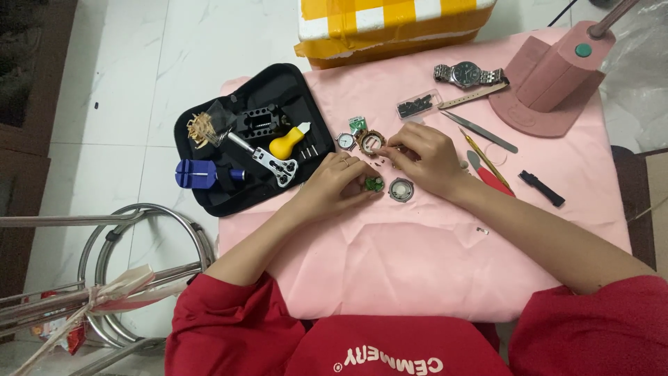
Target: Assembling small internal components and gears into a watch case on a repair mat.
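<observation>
My left hand (339,182) rests on the pink cloth (431,264), its fingertips pinching a small green part (374,184). My right hand (424,159) lies just to its right, fingers curled, with thumb and forefinger closed on something tiny beside a brown round watch case (369,141). A round silver ring-shaped watch part (401,189) lies below my right hand. A small silver watch head (345,141) sits left of the brown case.
An open black tool case (243,146) holds a yellow-handled tool, a blue tool and a metal wrench. Tweezers (480,132), a red-handled tool (490,177), a black strap piece (541,188), a silver wristwatch (467,74), a small parts box (418,105) and a pink lamp base (550,83) lie right.
</observation>
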